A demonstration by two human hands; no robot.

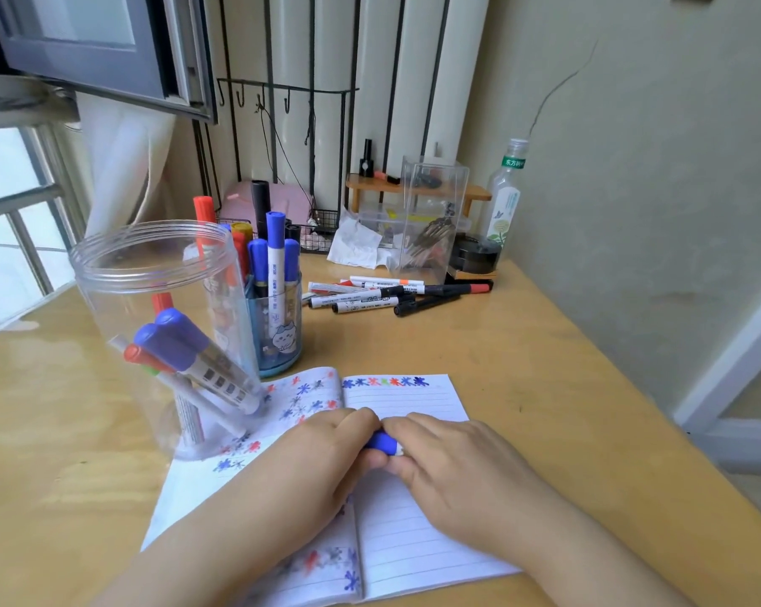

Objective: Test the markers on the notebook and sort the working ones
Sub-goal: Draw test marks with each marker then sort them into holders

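Note:
An open lined notebook (413, 532) lies on the wooden desk (523, 365), with coloured star-like test marks along the top of its right page and across its left page. Over its middle, my left hand (321, 453) and my right hand (453, 462) both grip a blue marker (383, 442); only a short blue stretch with a white edge shows between them. A clear plastic jar (150, 300) at the left holds several blue, red and green markers. Behind it a blue cup (278, 326) holds several upright markers.
A pile of several black and red markers (387, 293) lies on the desk beyond the notebook. Behind them stand a clear box (431, 216), a plastic bottle (503, 199), a small wooden shelf (418, 188) and a black wire rack. A window is at the left.

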